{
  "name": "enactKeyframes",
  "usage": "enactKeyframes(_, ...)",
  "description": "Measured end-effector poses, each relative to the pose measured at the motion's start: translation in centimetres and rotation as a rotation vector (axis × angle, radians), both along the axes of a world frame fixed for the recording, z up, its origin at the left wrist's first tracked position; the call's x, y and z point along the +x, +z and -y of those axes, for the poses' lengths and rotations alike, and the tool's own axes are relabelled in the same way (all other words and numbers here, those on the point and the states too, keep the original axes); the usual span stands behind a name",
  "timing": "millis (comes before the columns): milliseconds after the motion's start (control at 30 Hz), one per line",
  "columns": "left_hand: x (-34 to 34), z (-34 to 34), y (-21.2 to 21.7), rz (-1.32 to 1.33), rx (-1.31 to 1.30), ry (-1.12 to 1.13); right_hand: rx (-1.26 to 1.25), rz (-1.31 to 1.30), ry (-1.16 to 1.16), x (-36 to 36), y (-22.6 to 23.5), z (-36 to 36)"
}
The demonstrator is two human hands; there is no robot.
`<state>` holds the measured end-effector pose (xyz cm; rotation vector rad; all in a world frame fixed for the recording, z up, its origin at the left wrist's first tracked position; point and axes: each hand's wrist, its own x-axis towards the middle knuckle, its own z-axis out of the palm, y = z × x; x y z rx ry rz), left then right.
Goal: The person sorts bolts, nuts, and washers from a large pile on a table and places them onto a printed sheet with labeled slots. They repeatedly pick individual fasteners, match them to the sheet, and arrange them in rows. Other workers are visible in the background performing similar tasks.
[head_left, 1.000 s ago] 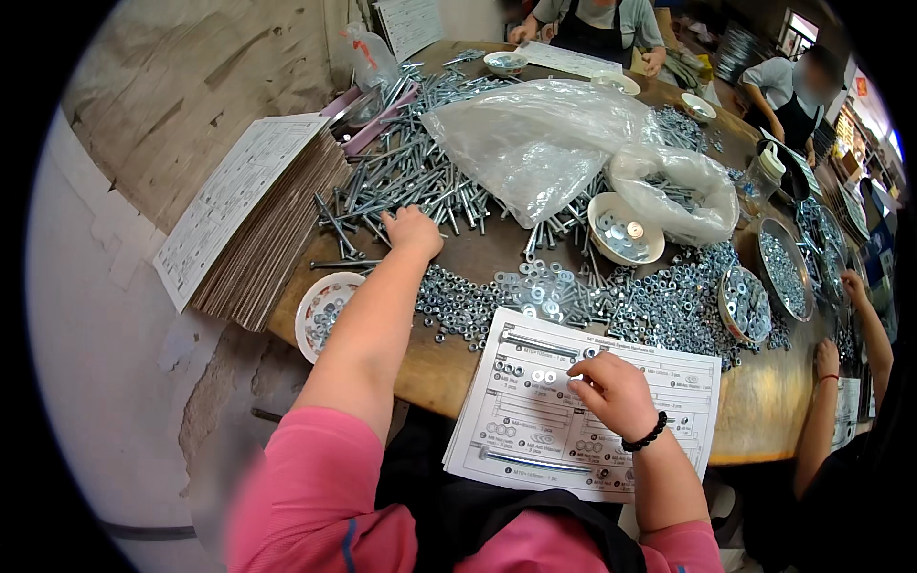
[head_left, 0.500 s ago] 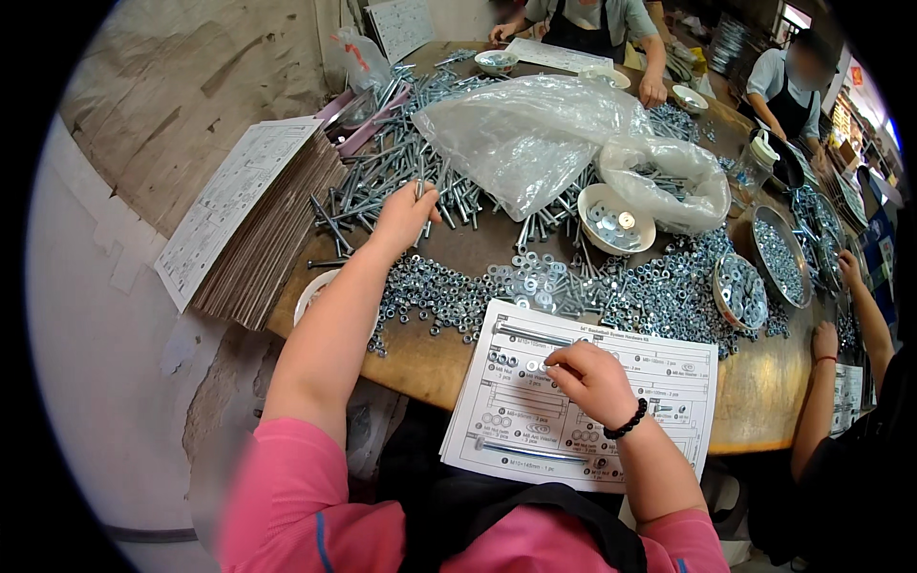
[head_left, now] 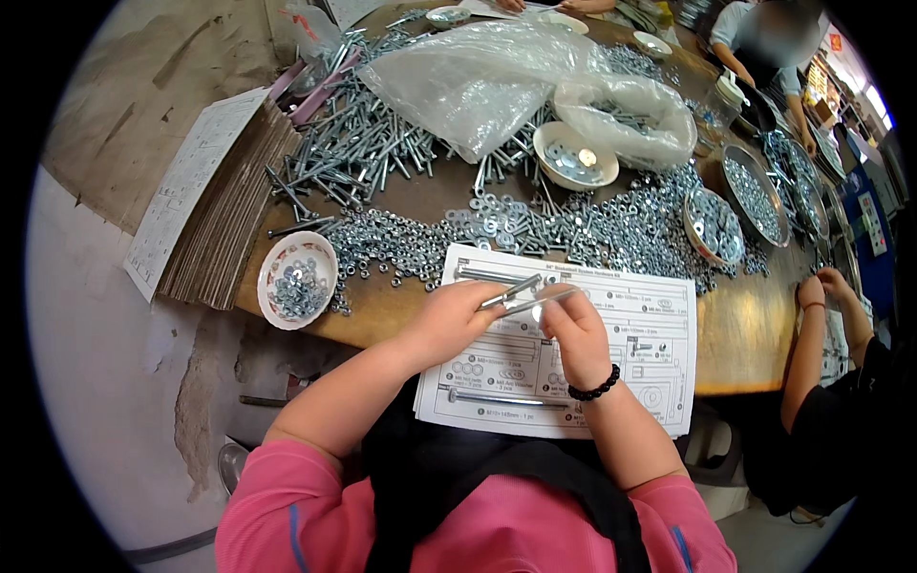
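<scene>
Over a printed parts sheet, my left hand is closed round long silver bolts, whose shafts stick out to the right. My right hand, with a black bead bracelet at the wrist, is closed at the far end of the lower bolt; its fingertips are slightly blurred. Another long bolt lies across the lower part of the sheet. At the sheet's top edge lies one more bolt, partly covered by my hands.
Loose nuts spread behind the sheet, with a bolt heap farther back. Bowls of washers stand around. A clear plastic bag covers the middle. Stacked cards stand left. Co-workers' hands work at right.
My left hand has come back from the bolt heap to the sheet, bringing bolts. My right hand has met it at the bolt's end. The view has shifted, uncovering the left bowl.
</scene>
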<state>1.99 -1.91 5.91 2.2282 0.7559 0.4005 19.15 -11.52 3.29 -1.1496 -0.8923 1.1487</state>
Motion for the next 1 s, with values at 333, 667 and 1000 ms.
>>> enactKeyframes(333, -0.6, 3.9, -5.2, -0.098, 0.490, -0.044, -0.064, 0.730, -0.052, 1.5, -0.6, 3.1)
enactKeyframes(667, -3.7, 2.3, -4.1, -0.103, 0.438, -0.137, 0.201, 1.307, 0.099, -2.3, -1.6, 2.2)
enactKeyframes(1000, -4.5, 2.1, -4.6, -0.129, 0.276, 0.021, -0.207, 1.331, 0.164, 0.8, -1.3, 3.7)
